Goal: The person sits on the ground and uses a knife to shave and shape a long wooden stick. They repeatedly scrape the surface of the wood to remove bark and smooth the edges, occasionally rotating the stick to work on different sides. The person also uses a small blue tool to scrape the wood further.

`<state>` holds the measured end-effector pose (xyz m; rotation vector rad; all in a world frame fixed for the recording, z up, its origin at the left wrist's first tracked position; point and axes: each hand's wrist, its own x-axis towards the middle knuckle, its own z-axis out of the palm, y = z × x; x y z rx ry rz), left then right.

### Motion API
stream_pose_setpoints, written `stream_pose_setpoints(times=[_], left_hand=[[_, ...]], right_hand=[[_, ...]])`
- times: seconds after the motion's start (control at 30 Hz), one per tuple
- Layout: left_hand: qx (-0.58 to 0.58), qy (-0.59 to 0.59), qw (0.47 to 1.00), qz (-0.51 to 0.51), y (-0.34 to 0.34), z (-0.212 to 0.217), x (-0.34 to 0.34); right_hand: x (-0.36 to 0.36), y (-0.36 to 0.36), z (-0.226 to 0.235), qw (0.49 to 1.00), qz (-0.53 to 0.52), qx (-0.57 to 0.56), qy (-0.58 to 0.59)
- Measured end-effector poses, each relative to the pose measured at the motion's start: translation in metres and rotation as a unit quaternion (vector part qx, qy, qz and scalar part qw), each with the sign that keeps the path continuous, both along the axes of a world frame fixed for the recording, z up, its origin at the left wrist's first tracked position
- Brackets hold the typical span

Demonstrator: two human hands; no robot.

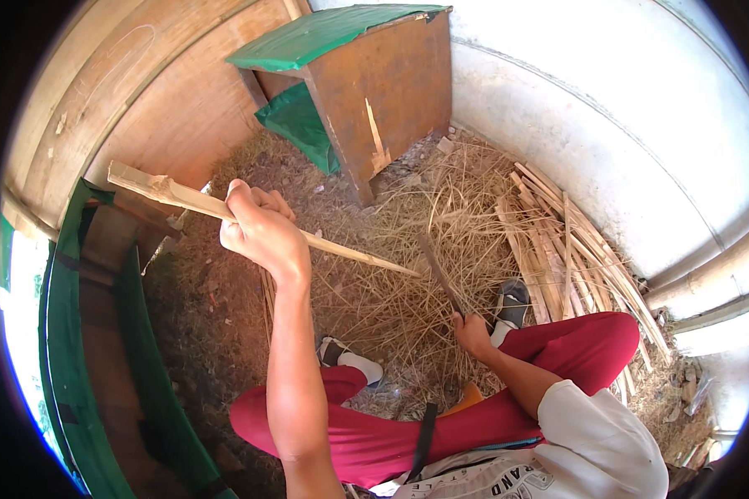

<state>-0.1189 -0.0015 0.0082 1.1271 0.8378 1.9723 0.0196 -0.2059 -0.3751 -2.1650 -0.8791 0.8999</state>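
Observation:
My left hand (265, 231) is closed around a long pale strip of split wood, likely bamboo (354, 254). Its thick, notched end sticks out to the upper left, and the thin end slants down to the right over the shavings. Low on the right, my right hand (473, 334) grips a machete (439, 274) by its handle, most of which the fingers hide. The dark blade points up and away, its upper part beside the strip's thin tip. Whether blade and strip touch, I cannot tell.
Thin shavings (391, 312) litter the ground between my feet. Split strips (549, 241) lie piled at the right along a white wall (607, 91). A brown wooden cabinet (399, 91) with a green cover stands at the back. Green-edged shelving (133, 333) lines the left.

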Motion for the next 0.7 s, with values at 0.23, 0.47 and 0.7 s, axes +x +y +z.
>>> stream_pose_setpoints(times=[0.23,0.47,0.7], left_hand=[[-0.018,0.072,0.997,-0.023,0.015,0.002,-0.008],[0.054,0.154,0.977,-0.138,0.022,0.002,0.025],[0.064,0.119,0.947,-0.29,0.024,0.008,0.036]], right_hand=[[-0.012,0.008,0.012,0.989,-0.022,-0.047,0.135],[0.006,0.008,0.159,0.892,-0.077,-0.061,0.442],[0.017,0.0,0.203,0.961,-0.002,0.087,0.262]])
